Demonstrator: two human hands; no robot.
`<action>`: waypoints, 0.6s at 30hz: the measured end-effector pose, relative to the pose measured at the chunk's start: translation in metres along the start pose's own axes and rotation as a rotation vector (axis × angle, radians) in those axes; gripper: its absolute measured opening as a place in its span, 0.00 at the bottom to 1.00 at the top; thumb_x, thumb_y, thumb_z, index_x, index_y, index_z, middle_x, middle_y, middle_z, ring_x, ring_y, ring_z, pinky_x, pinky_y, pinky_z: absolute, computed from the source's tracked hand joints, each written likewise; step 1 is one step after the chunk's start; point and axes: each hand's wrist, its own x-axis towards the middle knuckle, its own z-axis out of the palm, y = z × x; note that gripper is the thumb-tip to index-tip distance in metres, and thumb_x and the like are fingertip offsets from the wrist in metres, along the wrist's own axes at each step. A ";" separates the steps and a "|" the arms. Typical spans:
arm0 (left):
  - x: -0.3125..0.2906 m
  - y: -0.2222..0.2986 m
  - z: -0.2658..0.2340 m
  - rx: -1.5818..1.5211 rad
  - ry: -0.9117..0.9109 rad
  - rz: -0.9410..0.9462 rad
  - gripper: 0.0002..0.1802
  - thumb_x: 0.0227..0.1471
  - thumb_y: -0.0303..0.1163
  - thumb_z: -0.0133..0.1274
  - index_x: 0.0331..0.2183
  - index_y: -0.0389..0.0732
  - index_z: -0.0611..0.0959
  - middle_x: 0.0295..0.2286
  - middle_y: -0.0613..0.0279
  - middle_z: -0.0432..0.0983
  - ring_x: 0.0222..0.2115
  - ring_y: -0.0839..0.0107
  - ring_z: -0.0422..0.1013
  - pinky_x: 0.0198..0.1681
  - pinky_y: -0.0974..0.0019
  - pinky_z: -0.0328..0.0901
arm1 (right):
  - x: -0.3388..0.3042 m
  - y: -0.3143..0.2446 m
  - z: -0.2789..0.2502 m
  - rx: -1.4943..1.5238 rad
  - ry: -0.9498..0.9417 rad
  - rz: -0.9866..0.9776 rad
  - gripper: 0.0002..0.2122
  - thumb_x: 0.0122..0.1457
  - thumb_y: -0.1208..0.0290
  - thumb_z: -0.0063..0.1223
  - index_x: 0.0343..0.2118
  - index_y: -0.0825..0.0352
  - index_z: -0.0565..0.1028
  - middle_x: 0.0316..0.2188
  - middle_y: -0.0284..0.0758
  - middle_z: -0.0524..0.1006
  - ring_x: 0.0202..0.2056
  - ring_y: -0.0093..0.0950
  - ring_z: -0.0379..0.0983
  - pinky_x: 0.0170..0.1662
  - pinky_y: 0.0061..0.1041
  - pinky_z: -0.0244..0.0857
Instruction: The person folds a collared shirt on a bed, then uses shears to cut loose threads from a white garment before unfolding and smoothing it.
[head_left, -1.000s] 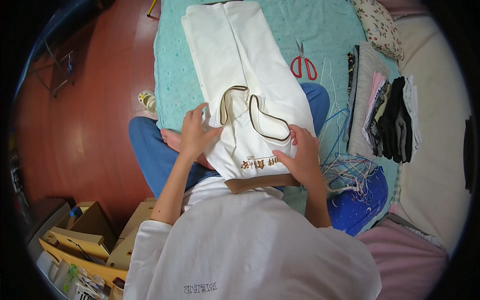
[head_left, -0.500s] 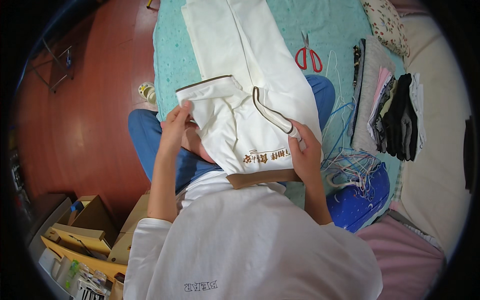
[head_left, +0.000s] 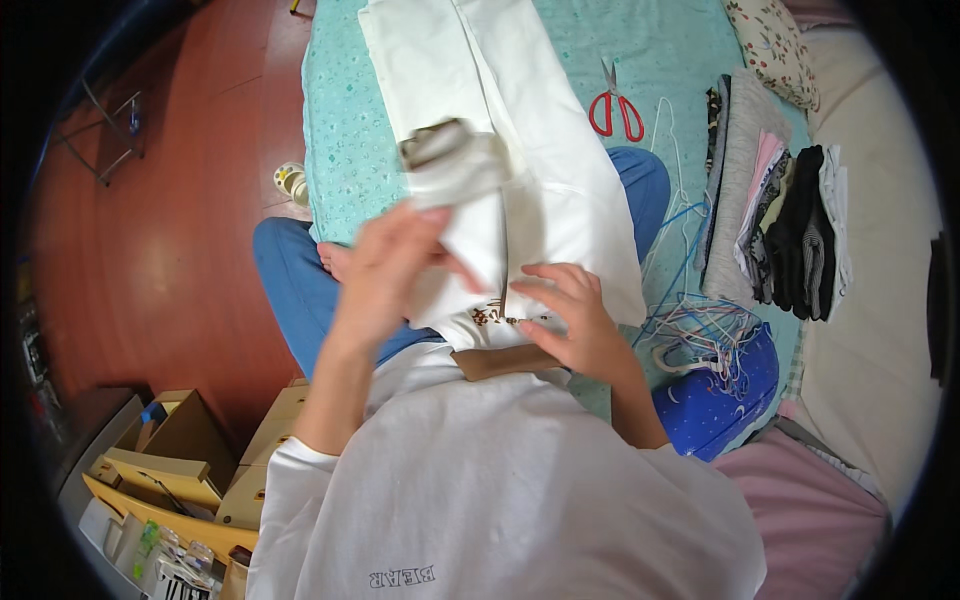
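Observation:
A white garment with dark brown trim [head_left: 478, 230] lies over my lap, its brown hem band [head_left: 505, 360] against my shirt. Brown lettering shows in part near that hem. One trimmed end of the garment is blurred, bunched up beyond my hands. My left hand [head_left: 385, 265] is over the garment's left side, smeared by motion, so its grip is unclear. My right hand [head_left: 572, 318] rests at the garment's right side near the lettering, fingers stretched and apart. Beneath, long white cloth panels [head_left: 545, 110] stretch away from me across the bed.
Red-handled scissors [head_left: 616, 108] lie on the teal bed sheet [head_left: 660, 40] at far right. Folded clothes [head_left: 790, 235] stand in a row at right, beside tangled hangers [head_left: 705, 340] and a blue starry item [head_left: 725, 400]. Wooden drawers [head_left: 170, 455] stand at lower left.
My left hand has moved right and inward, and the left trimmed part is folded inward. My right hand has released the trimmed edge it held and shifted left, fingers spread.

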 end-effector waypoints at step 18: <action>-0.048 -0.090 -0.013 0.848 0.086 -0.047 0.23 0.44 0.22 0.58 0.45 0.37 0.73 0.33 0.50 0.73 0.30 0.58 0.72 0.34 0.65 0.66 | 0.011 0.033 -0.008 0.609 0.536 0.587 0.08 0.60 0.72 0.52 0.36 0.71 0.68 0.27 0.35 0.75 0.25 0.19 0.74 0.23 0.15 0.65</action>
